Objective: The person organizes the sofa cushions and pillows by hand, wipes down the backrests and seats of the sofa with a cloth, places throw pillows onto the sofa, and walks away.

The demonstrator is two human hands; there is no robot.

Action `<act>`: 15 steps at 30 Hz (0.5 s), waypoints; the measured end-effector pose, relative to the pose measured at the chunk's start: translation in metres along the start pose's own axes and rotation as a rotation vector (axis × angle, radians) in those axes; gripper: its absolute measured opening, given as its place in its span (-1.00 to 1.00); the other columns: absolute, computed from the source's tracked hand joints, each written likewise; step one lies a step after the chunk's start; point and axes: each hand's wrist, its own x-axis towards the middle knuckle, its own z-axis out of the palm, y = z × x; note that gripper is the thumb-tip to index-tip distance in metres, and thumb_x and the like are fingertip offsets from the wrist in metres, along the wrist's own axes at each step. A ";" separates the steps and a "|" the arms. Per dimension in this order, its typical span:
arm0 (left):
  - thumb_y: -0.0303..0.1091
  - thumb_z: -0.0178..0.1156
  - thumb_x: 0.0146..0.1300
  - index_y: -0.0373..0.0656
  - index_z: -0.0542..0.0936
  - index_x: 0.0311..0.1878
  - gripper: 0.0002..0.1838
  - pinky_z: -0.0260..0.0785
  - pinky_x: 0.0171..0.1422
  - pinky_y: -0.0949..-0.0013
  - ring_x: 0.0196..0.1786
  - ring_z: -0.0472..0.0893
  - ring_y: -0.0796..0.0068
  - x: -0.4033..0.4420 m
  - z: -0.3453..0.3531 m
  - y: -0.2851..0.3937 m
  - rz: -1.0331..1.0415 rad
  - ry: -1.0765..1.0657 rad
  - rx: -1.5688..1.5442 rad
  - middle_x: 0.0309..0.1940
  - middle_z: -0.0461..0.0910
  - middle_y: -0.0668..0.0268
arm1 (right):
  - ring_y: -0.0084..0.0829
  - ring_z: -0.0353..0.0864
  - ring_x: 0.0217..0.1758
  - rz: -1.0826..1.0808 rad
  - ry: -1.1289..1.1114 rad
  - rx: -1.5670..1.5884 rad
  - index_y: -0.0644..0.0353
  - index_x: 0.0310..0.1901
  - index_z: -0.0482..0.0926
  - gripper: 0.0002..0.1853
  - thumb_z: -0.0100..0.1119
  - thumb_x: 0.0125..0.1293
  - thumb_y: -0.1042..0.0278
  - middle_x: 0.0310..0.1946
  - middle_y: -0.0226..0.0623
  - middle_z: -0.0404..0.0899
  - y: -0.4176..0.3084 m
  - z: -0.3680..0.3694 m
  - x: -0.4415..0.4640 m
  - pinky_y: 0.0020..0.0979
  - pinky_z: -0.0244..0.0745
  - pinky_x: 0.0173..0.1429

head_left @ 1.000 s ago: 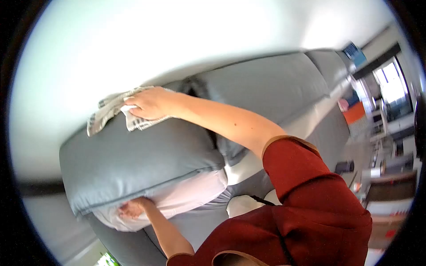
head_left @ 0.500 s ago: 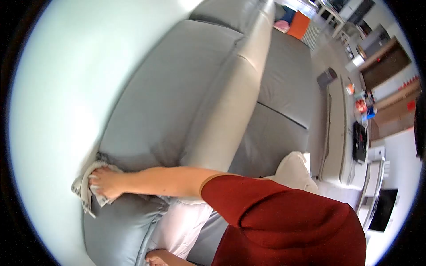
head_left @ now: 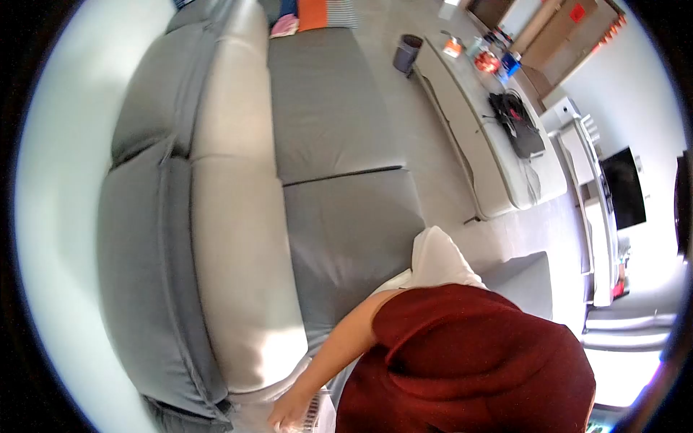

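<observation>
My right hand (head_left: 290,410) reaches down to the bottom edge of the head view, its fingers partly cut off by the frame. Bunched beneath it is a pale cloth (head_left: 312,414) with dark striped marks, pressed against the light top of the sofa backrest (head_left: 245,274). The hand looks closed on the cloth. Along the backrest runs a grey sofa cushion (head_left: 144,274), and a grey seat (head_left: 346,238) lies on the other side. Where my left hand is cannot be seen.
My white-trousered leg (head_left: 437,260) rests by the seat. A low white table (head_left: 469,144) carries a black bag (head_left: 516,126) and several small items. A dark bin (head_left: 408,54) stands near it. An orange striped cloth (head_left: 314,14) lies on the sofa's far end.
My right hand has moved with the cloth from the grey cushion by the wall to the light backrest, nearer my body. My left hand has left the view, and the view has turned.
</observation>
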 end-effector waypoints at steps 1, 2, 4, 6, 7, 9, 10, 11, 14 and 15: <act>-0.01 -0.31 0.26 -0.18 0.29 0.11 -0.49 0.09 0.20 0.10 0.12 0.31 0.20 -0.008 0.008 0.012 -0.038 -0.101 -0.097 0.09 0.31 0.17 | -0.04 0.45 -0.18 0.284 0.095 0.109 0.31 -0.12 0.34 -0.64 -0.02 0.17 0.19 -0.27 0.03 0.46 -0.023 -0.014 -0.025 -0.23 0.34 -0.11; -0.01 -0.30 0.26 -0.18 0.28 0.12 -0.49 0.09 0.21 0.10 0.12 0.30 0.20 -0.020 0.020 0.028 -0.072 -0.181 -0.283 0.09 0.31 0.17 | -0.16 0.46 -0.20 0.287 0.113 0.148 0.28 -0.11 0.35 -0.64 -0.05 0.18 0.17 -0.29 -0.06 0.47 -0.027 -0.033 -0.044 -0.26 0.37 -0.11; -0.01 -0.30 0.26 -0.18 0.28 0.12 -0.48 0.08 0.22 0.10 0.14 0.30 0.20 -0.040 0.034 0.066 -0.110 -0.315 -0.464 0.10 0.30 0.16 | -0.29 0.50 -0.20 0.240 0.202 0.474 0.21 -0.11 0.37 -0.66 -0.06 0.20 0.15 -0.28 -0.14 0.49 -0.074 -0.072 -0.104 -0.30 0.42 -0.11; -0.02 -0.30 0.26 -0.19 0.28 0.13 -0.48 0.07 0.23 0.09 0.15 0.29 0.20 -0.065 0.049 0.108 -0.117 -0.438 -0.542 0.11 0.30 0.16 | -0.33 0.54 -0.15 0.096 0.313 1.077 0.15 -0.10 0.37 -0.70 -0.03 0.22 0.16 -0.22 -0.16 0.51 -0.164 -0.113 -0.187 -0.32 0.47 -0.09; -0.02 -0.30 0.26 -0.19 0.27 0.13 -0.48 0.06 0.24 0.09 0.15 0.28 0.19 -0.081 0.059 0.137 -0.105 -0.508 -0.574 0.11 0.29 0.16 | -0.30 0.51 -0.06 0.045 0.333 1.122 0.22 -0.08 0.35 -0.68 -0.05 0.25 0.17 -0.15 -0.12 0.50 -0.192 -0.129 -0.219 -0.33 0.42 0.01; -0.02 -0.30 0.26 -0.20 0.27 0.14 -0.48 0.05 0.25 0.09 0.16 0.27 0.19 -0.114 0.085 0.194 -0.085 -0.652 -0.635 0.12 0.29 0.15 | -0.29 0.49 -0.02 -0.062 0.371 1.179 0.30 -0.07 0.33 -0.66 -0.08 0.27 0.19 -0.15 -0.11 0.49 -0.235 -0.149 -0.282 -0.36 0.37 0.08; -0.02 -0.30 0.26 -0.20 0.27 0.14 -0.47 0.05 0.25 0.09 0.17 0.27 0.19 -0.136 0.100 0.226 -0.065 -0.752 -0.671 0.13 0.28 0.15 | -0.29 0.49 -0.02 -0.124 0.415 1.160 0.30 -0.07 0.33 -0.66 -0.08 0.27 0.19 -0.15 -0.11 0.49 -0.254 -0.156 -0.319 -0.36 0.37 0.08; -0.02 -0.30 0.26 -0.20 0.26 0.14 -0.47 0.04 0.26 0.09 0.18 0.26 0.19 -0.153 0.114 0.256 -0.053 -0.866 -0.700 0.13 0.28 0.15 | -0.30 0.48 -0.01 -0.175 0.599 1.125 0.29 -0.07 0.34 -0.66 -0.08 0.27 0.18 -0.14 -0.13 0.49 -0.270 -0.156 -0.348 -0.36 0.36 0.08; -0.03 -0.30 0.27 -0.21 0.26 0.15 -0.47 0.03 0.28 0.09 0.19 0.25 0.18 -0.228 0.157 0.345 -0.056 -1.236 -0.742 0.14 0.27 0.14 | -0.33 0.47 -0.01 -0.274 1.146 1.022 0.28 -0.07 0.38 -0.64 -0.08 0.27 0.15 -0.13 -0.18 0.50 -0.319 -0.148 -0.438 -0.39 0.33 0.09; -0.03 -0.30 0.27 -0.21 0.26 0.16 -0.47 0.02 0.28 0.09 0.20 0.25 0.18 -0.259 0.168 0.371 -0.080 -1.362 -0.763 0.15 0.27 0.14 | -0.36 0.49 -0.08 -0.344 1.242 1.027 0.27 -0.12 0.42 -0.66 -0.09 0.27 0.14 -0.18 -0.21 0.52 -0.331 -0.144 -0.464 -0.40 0.36 0.04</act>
